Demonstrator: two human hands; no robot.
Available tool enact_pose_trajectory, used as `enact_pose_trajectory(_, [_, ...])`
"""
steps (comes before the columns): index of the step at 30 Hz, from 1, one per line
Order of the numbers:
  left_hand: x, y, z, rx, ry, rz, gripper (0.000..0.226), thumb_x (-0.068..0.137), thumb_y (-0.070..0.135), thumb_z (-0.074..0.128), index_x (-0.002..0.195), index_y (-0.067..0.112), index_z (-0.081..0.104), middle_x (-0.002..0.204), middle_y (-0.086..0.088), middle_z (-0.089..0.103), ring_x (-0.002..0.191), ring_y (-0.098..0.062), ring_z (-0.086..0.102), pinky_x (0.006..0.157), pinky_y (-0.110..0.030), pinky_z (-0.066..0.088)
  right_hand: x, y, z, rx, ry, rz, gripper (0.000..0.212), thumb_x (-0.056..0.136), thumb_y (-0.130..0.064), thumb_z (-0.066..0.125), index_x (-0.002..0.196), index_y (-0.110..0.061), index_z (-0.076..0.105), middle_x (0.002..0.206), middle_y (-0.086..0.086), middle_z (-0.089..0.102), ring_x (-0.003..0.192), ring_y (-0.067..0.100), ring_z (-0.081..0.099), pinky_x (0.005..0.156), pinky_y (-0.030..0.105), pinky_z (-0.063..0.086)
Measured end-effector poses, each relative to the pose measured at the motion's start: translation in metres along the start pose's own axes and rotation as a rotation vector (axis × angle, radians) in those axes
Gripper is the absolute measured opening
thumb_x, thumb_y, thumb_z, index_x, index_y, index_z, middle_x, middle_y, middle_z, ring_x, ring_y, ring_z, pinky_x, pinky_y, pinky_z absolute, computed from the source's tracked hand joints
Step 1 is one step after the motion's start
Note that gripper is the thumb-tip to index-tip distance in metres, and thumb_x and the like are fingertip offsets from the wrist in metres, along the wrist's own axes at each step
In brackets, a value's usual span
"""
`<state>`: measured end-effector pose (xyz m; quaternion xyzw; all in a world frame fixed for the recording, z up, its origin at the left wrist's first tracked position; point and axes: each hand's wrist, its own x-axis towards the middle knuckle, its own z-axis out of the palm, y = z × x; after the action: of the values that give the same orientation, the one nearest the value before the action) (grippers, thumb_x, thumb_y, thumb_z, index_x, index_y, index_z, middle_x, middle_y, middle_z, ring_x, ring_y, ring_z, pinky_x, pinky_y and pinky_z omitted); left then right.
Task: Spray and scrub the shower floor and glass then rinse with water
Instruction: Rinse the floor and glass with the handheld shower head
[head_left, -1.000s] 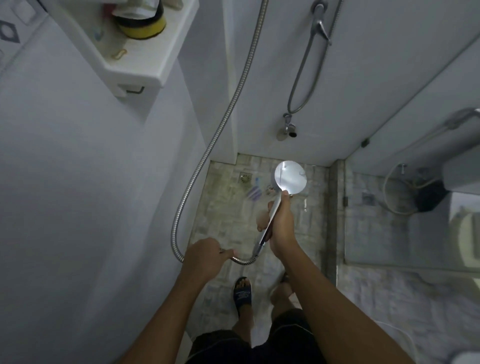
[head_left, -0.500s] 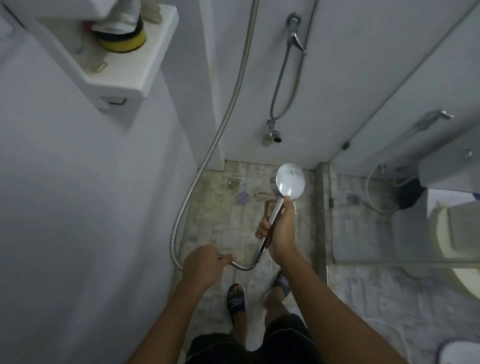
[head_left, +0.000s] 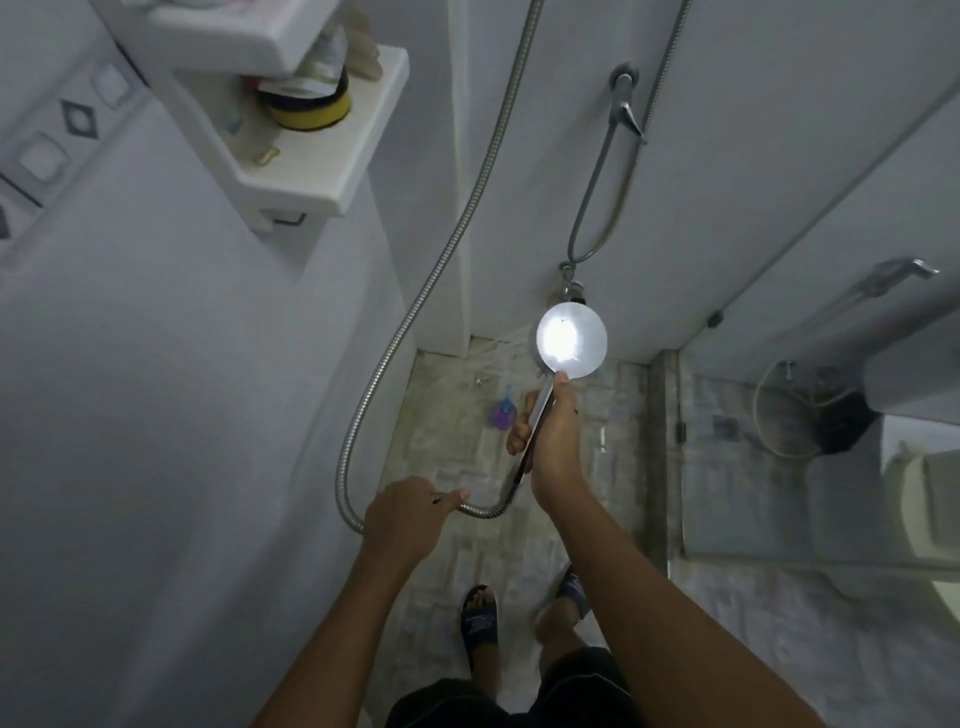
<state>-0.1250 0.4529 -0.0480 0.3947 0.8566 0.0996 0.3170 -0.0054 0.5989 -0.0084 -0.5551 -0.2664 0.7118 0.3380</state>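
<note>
Right hand (head_left: 550, 441) closed round the handle of the shower head (head_left: 571, 340), thumb laid up the stem; the round head is held above the shower floor (head_left: 613, 483), near the far wall. Left hand (head_left: 405, 519) grips the metal hose (head_left: 415, 312) just short of the handle. Glass panel (head_left: 753, 493) stands to the right. Purple item (head_left: 501, 415) lies on the floor beyond the hands.

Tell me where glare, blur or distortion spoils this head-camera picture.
Head view: glare blows out the shower head; the rest is dim and bluish; the wide lens bends the wall edges; the purple item on the floor is blurred.
</note>
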Motion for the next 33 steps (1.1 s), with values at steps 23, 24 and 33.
enact_pose_trajectory(23, [0.005,0.09,0.021,0.047,-0.057,0.134,0.059,0.09,0.066,0.058,0.058,0.019,0.044,0.057,0.005,0.048,0.052,-0.011,0.045,0.045,-0.029,0.024,-0.004,-0.047,-0.08,0.22,0.289,-0.138,0.044,0.096,-0.057,0.048,0.09,-0.014,0.053,0.065,-0.005,0.047,0.046,0.013,0.038,0.046,0.028,0.032])
enact_pose_trajectory(24, [0.004,0.095,0.023,0.05,-0.066,0.14,0.059,0.09,0.066,0.058,0.057,0.019,0.044,0.057,0.005,0.048,0.053,-0.012,0.046,0.045,-0.029,0.025,-0.004,-0.049,-0.085,0.24,0.294,-0.153,0.043,0.097,-0.056,0.047,0.086,-0.014,0.052,0.061,-0.006,0.043,0.046,0.013,0.036,0.047,0.028,0.031])
enact_pose_trajectory(33, [0.004,0.111,0.04,0.106,-0.113,0.197,0.059,0.09,0.068,0.057,0.057,0.02,0.044,0.058,0.004,0.048,0.058,-0.016,0.05,0.049,-0.029,0.027,-0.007,-0.049,-0.122,0.291,0.32,-0.198,0.049,0.095,-0.059,0.043,0.072,-0.016,0.047,0.054,0.0,0.036,0.044,0.018,0.035,0.047,0.029,0.032])
